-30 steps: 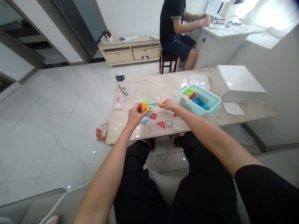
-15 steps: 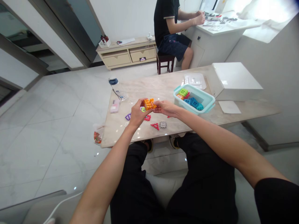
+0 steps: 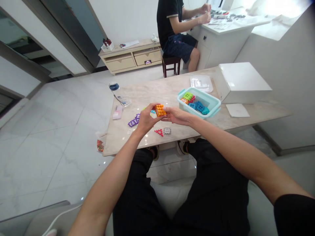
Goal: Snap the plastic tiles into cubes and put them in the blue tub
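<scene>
Above the marble-patterned table (image 3: 123,141), both hands hold a bundle of orange toothed pieces (image 3: 160,110). My left hand (image 3: 147,120) wraps its fingers round the left side of the bundle. At its right side, my right hand (image 3: 178,116) grips it with fingertips and thumb. Purple pieces (image 3: 133,122) lie to the left of my left hand, partly hidden by it. A red triangle piece (image 3: 159,132) and a grey square piece (image 3: 167,130) rest below the hands, near the table's front edge.
A light-blue bin (image 3: 215,113) with green, red and blue pieces stands right of the hands. Behind it lies a clear lid (image 3: 201,84), with a white box (image 3: 246,78) further right. A bottle (image 3: 119,94) is at the left. Beyond, a person (image 3: 172,29) sits at a desk.
The orange bundle is turned and its pieces look closer together. The view has shifted slightly, and more of the purple pieces shows. The seated person's hands have moved apart a little.
</scene>
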The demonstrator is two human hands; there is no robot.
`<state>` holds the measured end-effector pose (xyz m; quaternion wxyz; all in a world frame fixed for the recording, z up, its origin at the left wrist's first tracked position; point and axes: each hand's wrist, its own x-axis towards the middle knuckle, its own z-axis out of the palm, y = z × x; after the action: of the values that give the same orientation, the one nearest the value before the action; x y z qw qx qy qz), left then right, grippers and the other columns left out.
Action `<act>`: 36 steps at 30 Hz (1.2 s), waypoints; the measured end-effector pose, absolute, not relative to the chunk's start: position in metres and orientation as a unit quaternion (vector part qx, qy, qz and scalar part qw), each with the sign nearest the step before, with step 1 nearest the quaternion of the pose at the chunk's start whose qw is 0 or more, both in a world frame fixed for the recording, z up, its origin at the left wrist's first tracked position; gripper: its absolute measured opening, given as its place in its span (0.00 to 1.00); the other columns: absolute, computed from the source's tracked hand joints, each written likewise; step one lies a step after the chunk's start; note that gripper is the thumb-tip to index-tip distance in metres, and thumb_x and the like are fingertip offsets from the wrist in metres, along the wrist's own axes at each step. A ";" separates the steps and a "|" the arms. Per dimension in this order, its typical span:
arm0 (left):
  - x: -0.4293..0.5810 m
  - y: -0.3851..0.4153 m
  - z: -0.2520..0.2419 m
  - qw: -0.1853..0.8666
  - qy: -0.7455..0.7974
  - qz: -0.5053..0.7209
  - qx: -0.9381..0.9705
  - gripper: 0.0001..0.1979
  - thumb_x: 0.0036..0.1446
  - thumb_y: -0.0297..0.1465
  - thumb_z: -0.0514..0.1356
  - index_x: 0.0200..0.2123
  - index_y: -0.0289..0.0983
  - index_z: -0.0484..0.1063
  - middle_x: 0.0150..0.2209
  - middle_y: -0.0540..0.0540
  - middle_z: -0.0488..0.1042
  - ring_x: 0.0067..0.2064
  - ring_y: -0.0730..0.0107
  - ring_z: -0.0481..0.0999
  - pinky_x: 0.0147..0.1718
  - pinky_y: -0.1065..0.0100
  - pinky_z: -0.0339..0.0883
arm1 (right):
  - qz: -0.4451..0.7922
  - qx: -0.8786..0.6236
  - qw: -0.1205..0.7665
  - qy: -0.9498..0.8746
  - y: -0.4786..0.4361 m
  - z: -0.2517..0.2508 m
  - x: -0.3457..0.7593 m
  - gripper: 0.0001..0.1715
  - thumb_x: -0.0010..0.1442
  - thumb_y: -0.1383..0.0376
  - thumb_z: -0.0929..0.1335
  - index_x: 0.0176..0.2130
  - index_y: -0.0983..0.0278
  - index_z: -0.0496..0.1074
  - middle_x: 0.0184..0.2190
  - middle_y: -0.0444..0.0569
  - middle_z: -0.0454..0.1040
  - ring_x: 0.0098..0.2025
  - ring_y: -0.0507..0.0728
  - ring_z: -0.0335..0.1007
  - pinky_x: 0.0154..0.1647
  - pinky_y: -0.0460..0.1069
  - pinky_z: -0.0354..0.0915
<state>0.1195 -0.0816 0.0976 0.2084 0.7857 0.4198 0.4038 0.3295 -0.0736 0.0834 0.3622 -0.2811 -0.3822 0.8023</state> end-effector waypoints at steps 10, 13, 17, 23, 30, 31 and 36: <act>0.131 -0.089 0.090 0.220 0.415 0.358 0.807 0.31 0.53 0.39 0.79 0.59 0.43 0.76 0.51 0.45 0.83 0.50 0.60 0.83 0.55 0.63 0.75 | 0.805 -0.255 0.341 -0.414 -0.085 0.086 0.330 0.25 0.57 0.55 0.82 0.48 0.65 0.80 0.49 0.54 0.83 0.54 0.59 0.79 0.58 0.52 0.78; 0.132 -0.089 0.089 0.232 0.401 0.351 0.814 0.32 0.52 0.39 0.79 0.59 0.42 0.76 0.53 0.45 0.83 0.52 0.58 0.83 0.55 0.62 0.75 | 0.803 -0.258 0.339 -0.416 -0.083 0.081 0.332 0.25 0.57 0.56 0.83 0.49 0.65 0.80 0.49 0.53 0.82 0.53 0.58 0.79 0.56 0.50 0.79; 0.131 -0.090 0.088 0.250 0.387 0.342 0.819 0.33 0.53 0.39 0.79 0.60 0.42 0.75 0.55 0.44 0.83 0.54 0.57 0.83 0.54 0.62 0.75 | 0.801 -0.269 0.333 -0.418 -0.083 0.078 0.330 0.27 0.55 0.56 0.83 0.48 0.65 0.79 0.48 0.53 0.82 0.51 0.57 0.79 0.54 0.50 0.79; 0.116 -0.082 0.084 0.234 0.418 0.352 0.804 0.28 0.55 0.38 0.76 0.57 0.41 0.77 0.53 0.44 0.84 0.51 0.57 0.83 0.54 0.61 0.75 | 0.793 -0.306 0.320 -0.419 -0.075 0.076 0.318 0.25 0.62 0.51 0.79 0.49 0.66 0.78 0.49 0.54 0.82 0.52 0.58 0.79 0.57 0.52 0.77; 0.065 -0.066 0.068 0.209 0.525 0.429 0.705 0.29 0.53 0.48 0.76 0.53 0.39 0.78 0.43 0.45 0.84 0.42 0.60 0.81 0.45 0.63 0.74 | 0.652 -0.531 0.342 -0.420 -0.032 0.050 0.335 0.16 0.73 0.56 0.68 0.48 0.67 0.76 0.50 0.59 0.82 0.49 0.57 0.80 0.52 0.50 0.76; 0.058 -0.066 0.064 0.210 0.536 0.433 0.693 0.29 0.52 0.49 0.76 0.52 0.40 0.78 0.41 0.45 0.84 0.40 0.60 0.81 0.43 0.63 0.74 | 0.606 -0.565 0.337 -0.447 -0.027 0.044 0.338 0.13 0.72 0.60 0.69 0.48 0.67 0.77 0.50 0.59 0.82 0.48 0.56 0.79 0.51 0.49 0.75; 0.030 -0.067 0.052 0.222 0.559 0.438 0.668 0.27 0.52 0.48 0.75 0.50 0.40 0.79 0.40 0.46 0.83 0.38 0.62 0.79 0.41 0.63 0.73 | 0.337 -0.670 0.216 -0.625 -0.006 0.018 0.342 0.17 0.67 0.68 0.69 0.54 0.70 0.79 0.53 0.57 0.82 0.53 0.59 0.78 0.59 0.50 0.71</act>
<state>0.0301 -0.0675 0.0521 0.2223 0.6682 0.5589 0.4379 0.3421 -0.0059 0.0184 0.2155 -0.6703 -0.6252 0.3367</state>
